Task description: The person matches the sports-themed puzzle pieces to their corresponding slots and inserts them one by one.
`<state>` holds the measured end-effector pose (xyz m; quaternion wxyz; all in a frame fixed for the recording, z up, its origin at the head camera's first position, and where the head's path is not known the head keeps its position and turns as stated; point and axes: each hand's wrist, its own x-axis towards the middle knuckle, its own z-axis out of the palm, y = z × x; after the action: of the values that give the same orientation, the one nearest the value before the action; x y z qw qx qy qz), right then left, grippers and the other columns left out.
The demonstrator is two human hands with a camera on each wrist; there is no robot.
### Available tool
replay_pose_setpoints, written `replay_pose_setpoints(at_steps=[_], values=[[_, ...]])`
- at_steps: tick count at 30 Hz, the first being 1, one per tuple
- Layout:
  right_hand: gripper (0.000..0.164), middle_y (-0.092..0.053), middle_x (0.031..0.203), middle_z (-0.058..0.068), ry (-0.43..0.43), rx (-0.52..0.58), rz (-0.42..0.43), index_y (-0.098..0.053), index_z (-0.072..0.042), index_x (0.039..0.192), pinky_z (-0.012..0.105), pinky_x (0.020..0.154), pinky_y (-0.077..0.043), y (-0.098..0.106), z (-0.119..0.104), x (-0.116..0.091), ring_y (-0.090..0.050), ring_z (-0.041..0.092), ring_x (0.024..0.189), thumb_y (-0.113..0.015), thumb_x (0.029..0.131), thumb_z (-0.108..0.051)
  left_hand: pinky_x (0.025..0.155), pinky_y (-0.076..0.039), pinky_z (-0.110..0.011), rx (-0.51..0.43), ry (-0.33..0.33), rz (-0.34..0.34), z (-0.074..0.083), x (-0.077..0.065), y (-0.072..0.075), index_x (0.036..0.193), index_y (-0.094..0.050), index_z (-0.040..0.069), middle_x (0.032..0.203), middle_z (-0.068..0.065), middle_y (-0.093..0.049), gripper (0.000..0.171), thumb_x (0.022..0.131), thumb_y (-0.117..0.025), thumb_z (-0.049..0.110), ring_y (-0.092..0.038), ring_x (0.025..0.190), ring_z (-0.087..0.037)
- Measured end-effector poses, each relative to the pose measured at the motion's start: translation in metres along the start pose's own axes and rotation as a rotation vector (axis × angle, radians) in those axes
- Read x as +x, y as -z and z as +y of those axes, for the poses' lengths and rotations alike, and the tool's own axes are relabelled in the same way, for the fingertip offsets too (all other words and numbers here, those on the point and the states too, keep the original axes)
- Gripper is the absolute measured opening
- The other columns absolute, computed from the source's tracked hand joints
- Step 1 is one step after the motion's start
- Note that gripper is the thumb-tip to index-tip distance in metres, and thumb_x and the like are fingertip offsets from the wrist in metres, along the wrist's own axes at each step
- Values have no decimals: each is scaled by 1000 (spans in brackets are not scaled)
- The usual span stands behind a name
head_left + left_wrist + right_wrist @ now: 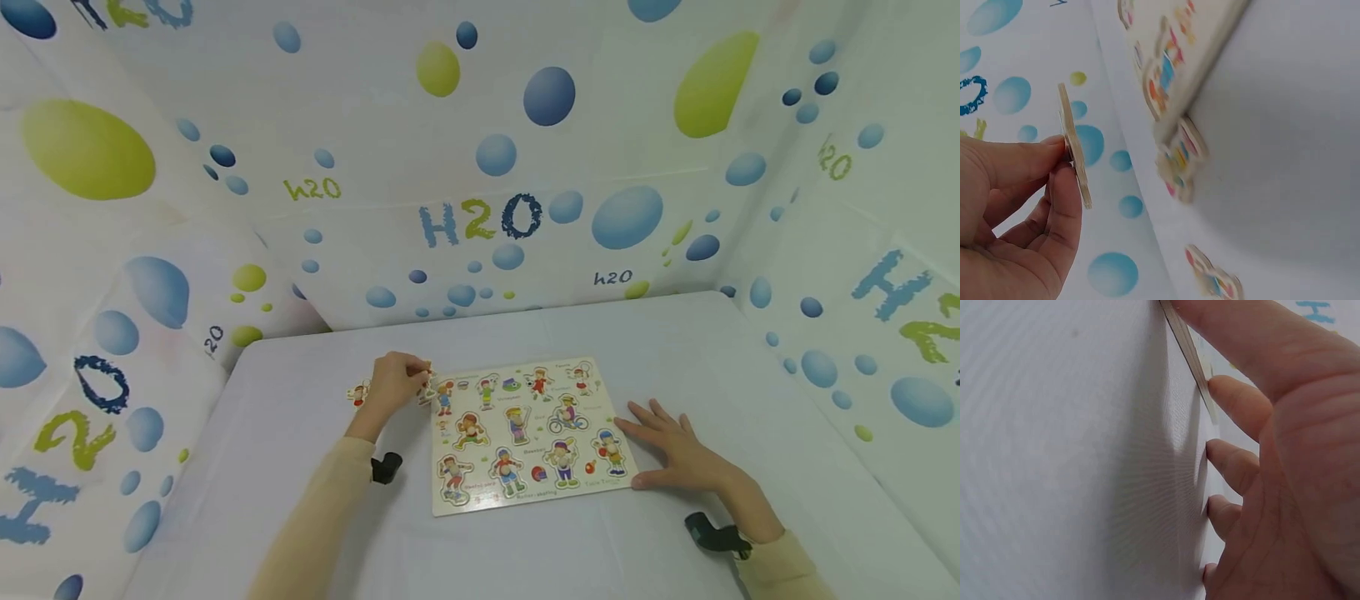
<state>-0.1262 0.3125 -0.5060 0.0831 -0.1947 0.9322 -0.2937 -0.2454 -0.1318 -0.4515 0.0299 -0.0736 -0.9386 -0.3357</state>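
My left hand (393, 385) pinches a thin wooden puzzle piece (1074, 147) between thumb and fingers, seen edge-on in the left wrist view. The hand is up beside the far left corner of a wooden puzzle board (498, 442) printed with children playing sports. A loose piece (1182, 162) lies against the board's corner, and another loose piece (1213, 278) rests on the cloth farther left. Fingers spread, my right hand (686, 454) rests at the right side of the board, with thumb and index fingertip at its edge.
Several figure pieces, such as a cyclist (567, 417) and a roller skater (507, 472), lie across the board. A white cloth (540, 554) covers the table. Behind it and at both sides hang white sheets (375, 100) with blue and green drops.
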Motion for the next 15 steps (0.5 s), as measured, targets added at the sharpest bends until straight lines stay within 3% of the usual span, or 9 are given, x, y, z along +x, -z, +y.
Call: replay_pose_setpoints(at_steps=[9, 15], values=[[88, -25, 159, 22, -16, -4, -7, -47, -19, 146, 77, 105, 4, 0, -2, 2, -4, 55, 145, -79, 71, -53, 76, -54, -39, -24, -36, -18, 32, 10, -18, 95, -75, -1, 92, -15, -73, 11, 89, -69, 5, -67, 85, -27], [89, -26, 158, 23, -24, -5, -3, -48, -17, 145, 77, 105, 4, 0, -1, 1, -5, 55, 144, -80, 70, -52, 77, -55, -40, -40, -95, -31, 50, 17, -37, 94, -76, -1, 90, -14, -73, 11, 89, -69, 6, -67, 84, -28]])
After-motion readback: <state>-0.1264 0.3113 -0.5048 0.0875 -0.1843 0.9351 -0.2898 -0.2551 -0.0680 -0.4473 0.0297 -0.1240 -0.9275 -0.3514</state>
